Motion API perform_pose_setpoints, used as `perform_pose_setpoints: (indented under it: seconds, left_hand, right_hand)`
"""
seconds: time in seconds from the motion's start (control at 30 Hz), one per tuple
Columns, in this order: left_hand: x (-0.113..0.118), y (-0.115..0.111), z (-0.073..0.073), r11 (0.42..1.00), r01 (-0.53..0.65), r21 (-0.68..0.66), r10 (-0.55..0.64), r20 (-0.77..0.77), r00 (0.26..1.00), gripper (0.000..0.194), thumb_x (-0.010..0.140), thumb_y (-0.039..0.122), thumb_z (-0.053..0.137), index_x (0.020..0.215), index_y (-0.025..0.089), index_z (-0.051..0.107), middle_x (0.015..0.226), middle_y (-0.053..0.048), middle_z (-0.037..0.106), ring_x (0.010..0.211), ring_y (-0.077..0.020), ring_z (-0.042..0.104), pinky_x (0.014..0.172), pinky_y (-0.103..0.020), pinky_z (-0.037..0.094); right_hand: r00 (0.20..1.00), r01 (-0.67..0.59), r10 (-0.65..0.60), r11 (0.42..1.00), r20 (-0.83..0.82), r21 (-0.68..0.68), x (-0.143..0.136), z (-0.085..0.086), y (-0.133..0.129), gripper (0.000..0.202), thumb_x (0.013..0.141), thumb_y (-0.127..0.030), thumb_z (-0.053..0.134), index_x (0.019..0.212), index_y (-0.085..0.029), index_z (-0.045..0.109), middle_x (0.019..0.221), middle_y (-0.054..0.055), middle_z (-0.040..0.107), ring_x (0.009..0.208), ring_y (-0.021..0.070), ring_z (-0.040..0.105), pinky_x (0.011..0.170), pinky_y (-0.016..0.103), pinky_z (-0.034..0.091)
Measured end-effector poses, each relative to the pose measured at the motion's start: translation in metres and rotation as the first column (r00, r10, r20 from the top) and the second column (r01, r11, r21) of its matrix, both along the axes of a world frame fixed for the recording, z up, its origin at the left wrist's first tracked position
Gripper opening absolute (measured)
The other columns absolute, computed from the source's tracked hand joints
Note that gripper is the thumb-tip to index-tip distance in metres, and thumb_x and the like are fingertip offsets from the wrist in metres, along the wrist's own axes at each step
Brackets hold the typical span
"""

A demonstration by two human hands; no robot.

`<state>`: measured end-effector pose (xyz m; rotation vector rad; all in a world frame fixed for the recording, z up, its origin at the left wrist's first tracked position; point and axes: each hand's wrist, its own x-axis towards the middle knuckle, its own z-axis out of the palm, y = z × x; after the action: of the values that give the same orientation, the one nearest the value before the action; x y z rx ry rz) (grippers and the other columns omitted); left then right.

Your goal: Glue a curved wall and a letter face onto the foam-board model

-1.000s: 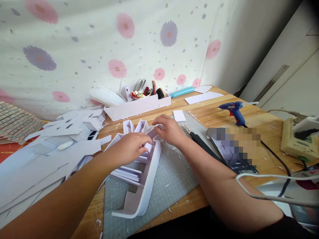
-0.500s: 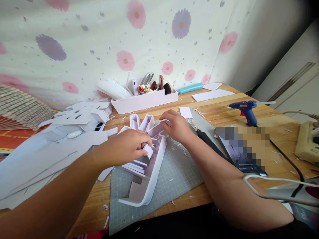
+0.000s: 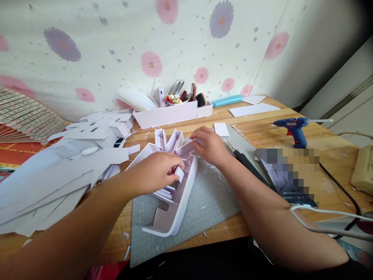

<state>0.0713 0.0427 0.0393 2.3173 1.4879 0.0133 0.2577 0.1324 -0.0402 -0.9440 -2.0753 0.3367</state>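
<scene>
Left hand (image 3: 157,175) perhaps lifted small piece (image 3: 179,174) slightly higher.

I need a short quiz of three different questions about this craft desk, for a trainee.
1. True or false: both hands are on the white paper model.
2. What lies under the model? A) red cloth B) grey cutting mat C) bare wood
3. What colour is the glue gun?

Key: 1 true: the left hand pinches a small white piece and the right hand presses on the far end. 2 B. 3 Blue.
</scene>
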Motion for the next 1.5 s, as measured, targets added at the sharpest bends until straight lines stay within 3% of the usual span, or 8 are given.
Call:
perform_pose_setpoints:
  seconds: [0.37,0.67,0.93,1.1,1.2,1.3,1.43,1.5]
  left_hand:
    - [0.009,0.003,-0.027,0.994,0.079,0.079,-0.067,-0.144,0.987,0.016,0.083,0.017,0.058,0.095,0.022,0.069,0.095,-0.004,0.065,0.089,-0.0216,0.062,0.076,-0.032,0.042]
    - [0.01,0.004,-0.035,0.994,-0.014,0.106,0.023,-0.084,0.996,0.017,0.077,0.014,0.057,0.093,0.02,0.058,0.084,-0.001,0.063,0.077,-0.019,0.059,0.07,-0.031,0.041]
    - [0.01,-0.003,-0.039,0.989,0.001,0.15,0.014,-0.104,0.994,0.01,0.08,0.012,0.053,0.085,0.021,0.053,0.083,-0.002,0.062,0.081,-0.0209,0.059,0.072,-0.032,0.041]
    - [0.004,-0.01,-0.046,0.982,-0.007,0.19,0.019,-0.062,0.998,0.01,0.083,0.012,0.053,0.087,0.021,0.053,0.084,-0.002,0.063,0.084,-0.0217,0.061,0.073,-0.032,0.041]
    - [0.003,-0.013,-0.049,0.979,0.007,0.204,0.002,-0.044,0.999,0.012,0.083,0.01,0.052,0.087,0.021,0.053,0.088,-0.004,0.065,0.087,-0.0233,0.062,0.074,-0.034,0.041]
    - [0.002,-0.013,-0.05,0.977,0.017,0.213,-0.014,-0.016,1.0,0.014,0.081,0.008,0.052,0.087,0.021,0.054,0.091,-0.005,0.066,0.091,-0.0245,0.062,0.076,-0.035,0.041]
    - [0.0,-0.011,-0.05,0.983,-0.021,0.182,0.015,0.034,0.999,0.014,0.079,0.01,0.055,0.086,0.022,0.055,0.08,-0.001,0.064,0.083,-0.0218,0.061,0.072,-0.032,0.04]
    - [-0.001,-0.01,-0.049,0.986,-0.035,0.164,0.026,0.057,0.998,0.014,0.078,0.011,0.055,0.087,0.022,0.056,0.077,0.0,0.063,0.08,-0.0203,0.061,0.071,-0.032,0.04]
  right_hand:
    - [0.997,-0.001,0.002,1.0,0.077,-0.012,-0.001,0.003,-0.002,0.02,0.082,-0.009,0.056,0.093,-0.017,0.071,0.102,0.01,0.068,0.098,0.0241,0.065,0.088,0.037,0.049]
    - [0.996,-0.007,0.007,1.0,0.09,-0.002,-0.001,0.002,-0.003,0.018,0.083,-0.011,0.056,0.092,-0.019,0.07,0.101,0.009,0.068,0.096,0.0235,0.064,0.087,0.037,0.049]
    - [0.996,-0.014,0.013,1.0,0.094,0.002,-0.002,0.002,-0.002,0.019,0.082,-0.011,0.057,0.093,-0.018,0.07,0.103,0.01,0.068,0.097,0.0239,0.064,0.088,0.038,0.048]
    - [0.997,0.007,-0.009,1.0,0.075,0.021,0.0,0.014,-0.007,0.019,0.082,-0.009,0.057,0.094,-0.017,0.07,0.104,0.01,0.068,0.099,0.0224,0.065,0.089,0.036,0.049]
    - [0.993,0.062,-0.067,0.997,0.102,0.05,0.023,0.032,-0.014,0.016,0.085,-0.015,0.059,0.095,-0.019,0.071,0.104,0.009,0.07,0.095,0.0222,0.066,0.086,0.036,0.05]
    - [0.966,0.253,-0.255,0.966,0.033,0.055,0.07,0.049,-0.021,0.016,0.085,-0.018,0.057,0.092,-0.019,0.072,0.098,0.008,0.071,0.084,0.0208,0.067,0.078,0.034,0.051]
    - [0.8,0.6,-0.6,0.8,0.006,-0.028,0.14,0.057,-0.031,0.017,0.083,-0.028,0.059,0.088,-0.021,0.073,0.087,0.006,0.072,0.076,0.0211,0.066,0.074,0.034,0.051]
    - [0.731,0.683,-0.68,0.729,0.065,-0.05,0.165,0.054,-0.035,0.02,0.082,-0.032,0.06,0.092,-0.022,0.074,0.083,0.006,0.072,0.074,0.0219,0.066,0.072,0.034,0.05]
